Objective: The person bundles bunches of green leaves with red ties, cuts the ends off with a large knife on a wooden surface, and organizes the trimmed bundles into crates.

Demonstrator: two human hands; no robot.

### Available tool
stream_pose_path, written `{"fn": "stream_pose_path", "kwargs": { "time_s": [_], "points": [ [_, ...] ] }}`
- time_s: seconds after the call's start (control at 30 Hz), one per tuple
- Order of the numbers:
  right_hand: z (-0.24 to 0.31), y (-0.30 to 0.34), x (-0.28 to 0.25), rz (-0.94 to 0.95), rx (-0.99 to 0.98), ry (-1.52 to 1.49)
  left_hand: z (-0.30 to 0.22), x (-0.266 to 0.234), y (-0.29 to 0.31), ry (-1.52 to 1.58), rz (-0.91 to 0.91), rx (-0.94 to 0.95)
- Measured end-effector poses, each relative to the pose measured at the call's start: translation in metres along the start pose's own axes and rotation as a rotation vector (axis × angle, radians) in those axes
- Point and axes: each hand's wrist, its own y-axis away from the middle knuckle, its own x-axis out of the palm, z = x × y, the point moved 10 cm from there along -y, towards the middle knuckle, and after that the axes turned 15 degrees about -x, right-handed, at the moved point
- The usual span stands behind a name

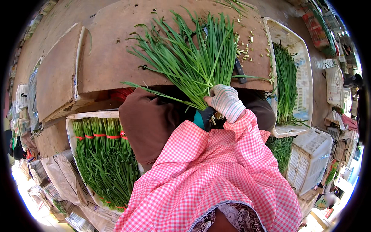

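A fanned bunch of green garlic chives (197, 58) lies over the front edge of the brown board, leaf tips pointing away from me. My right hand (227, 101), in a pale striped glove, is closed around the stem end. Just below it my left hand (205, 118), in a dark and teal glove, also grips the stems; its fingers are partly hidden. Pale cut ends show beneath the hands. Right of the bunch lies a knife (239, 70) with a black handle, its blade covered by leaves.
Short stem cuttings (247, 50) are scattered on the board (112, 50). A white crate (305, 81) with loose chives stands at right. At left, another crate (70, 131) holds bundles tied with red bands. A smaller brown board (58, 73) adjoins on the left.
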Motion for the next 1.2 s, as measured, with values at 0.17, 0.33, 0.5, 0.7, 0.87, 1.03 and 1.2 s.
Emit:
{"fn": "stream_pose_path", "kwargs": {
  "time_s": [0.17,0.33,0.5,0.7,0.87,1.03,1.2],
  "points": [
    [-0.010,0.015,-0.023,-0.247,-0.151,-0.316,0.005,0.011,0.005,-0.141,0.234,-0.024],
    [-0.032,0.034,-0.025,-0.188,-0.023,-0.569,0.013,0.024,0.010,0.227,0.331,-0.318],
    [-0.023,0.052,-0.005,-0.110,-0.006,-0.665,0.016,0.016,0.008,0.365,0.243,-0.282],
    [-0.021,0.057,0.014,-0.092,-0.025,-0.726,0.013,0.023,0.006,0.274,0.258,-0.300],
    [-0.006,0.085,0.013,0.128,0.145,-0.175,0.006,0.013,-0.004,0.193,0.227,-0.259],
    [-0.128,0.200,-0.030,-0.039,0.351,-0.211,0.007,0.012,-0.019,0.131,0.211,-0.241],
    [-0.256,0.444,-0.044,0.026,0.949,0.086,0.002,0.006,-0.015,0.096,0.176,-0.205]
  ]
}}
